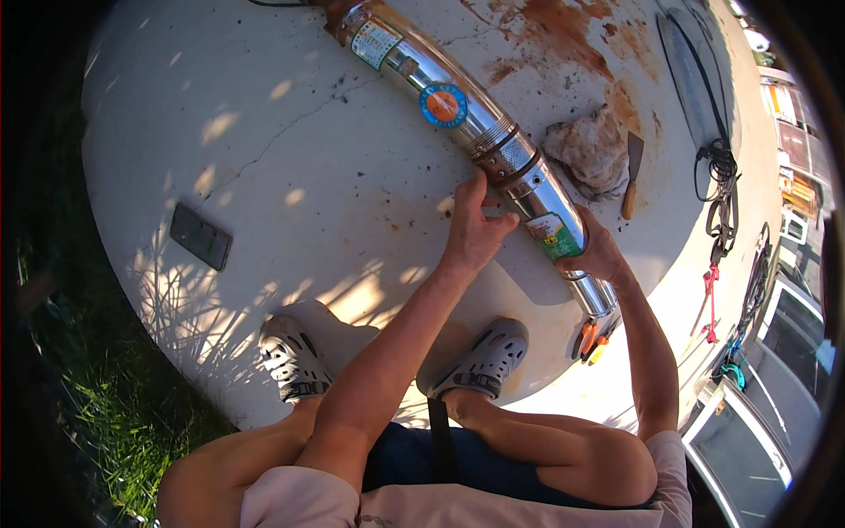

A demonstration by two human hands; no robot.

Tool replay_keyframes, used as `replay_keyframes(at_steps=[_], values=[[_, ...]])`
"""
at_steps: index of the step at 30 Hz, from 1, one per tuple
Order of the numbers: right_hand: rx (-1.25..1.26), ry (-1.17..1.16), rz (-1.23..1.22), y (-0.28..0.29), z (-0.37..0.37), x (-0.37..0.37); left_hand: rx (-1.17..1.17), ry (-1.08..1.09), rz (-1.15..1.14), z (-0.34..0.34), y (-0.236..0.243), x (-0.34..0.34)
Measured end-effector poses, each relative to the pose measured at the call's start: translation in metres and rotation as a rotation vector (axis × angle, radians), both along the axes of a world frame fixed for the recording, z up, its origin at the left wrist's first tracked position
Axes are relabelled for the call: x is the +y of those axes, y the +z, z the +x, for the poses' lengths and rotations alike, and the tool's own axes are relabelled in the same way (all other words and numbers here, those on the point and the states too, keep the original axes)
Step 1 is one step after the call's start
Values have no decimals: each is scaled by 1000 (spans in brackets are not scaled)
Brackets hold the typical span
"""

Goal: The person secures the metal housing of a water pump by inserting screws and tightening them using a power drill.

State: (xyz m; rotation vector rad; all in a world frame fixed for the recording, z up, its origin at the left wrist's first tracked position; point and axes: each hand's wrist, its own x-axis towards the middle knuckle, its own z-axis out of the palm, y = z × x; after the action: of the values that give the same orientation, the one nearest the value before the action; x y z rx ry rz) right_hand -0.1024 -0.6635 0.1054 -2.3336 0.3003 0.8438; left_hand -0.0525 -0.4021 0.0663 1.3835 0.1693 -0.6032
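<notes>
A long, shiny steel submersible pump (471, 106) lies slantwise on the concrete, with a blue-and-orange round sticker on its upper part. Around its lower section, next to a green label, my right hand (598, 251) is closed, gripping the tube. My left hand (478, 231) is beside the dark, ribbed joint in the middle. Its thumb and forefinger are apart, the forefinger close to or touching the joint; the remaining fingers are partly hidden.
A rough stone (591, 151) and a wooden-handled scraper (630, 180) lie right of the pump. Orange-handled pliers (588, 336) rest by its lower end. A phone (202, 236) lies at left. Black cable (722, 167) runs along the right; reddish mud (568, 35) stains the far concrete.
</notes>
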Motion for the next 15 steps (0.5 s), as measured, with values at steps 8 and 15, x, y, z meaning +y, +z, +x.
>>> replay_keyframes(at_steps=[8, 15], values=[[-18, -21, -2, 7, -2, 0, -172, 45, 310, 16, 3, 14], [-51, -18, 23, 9, -1, -2, -960, -46, 827, 137, 29, 63]])
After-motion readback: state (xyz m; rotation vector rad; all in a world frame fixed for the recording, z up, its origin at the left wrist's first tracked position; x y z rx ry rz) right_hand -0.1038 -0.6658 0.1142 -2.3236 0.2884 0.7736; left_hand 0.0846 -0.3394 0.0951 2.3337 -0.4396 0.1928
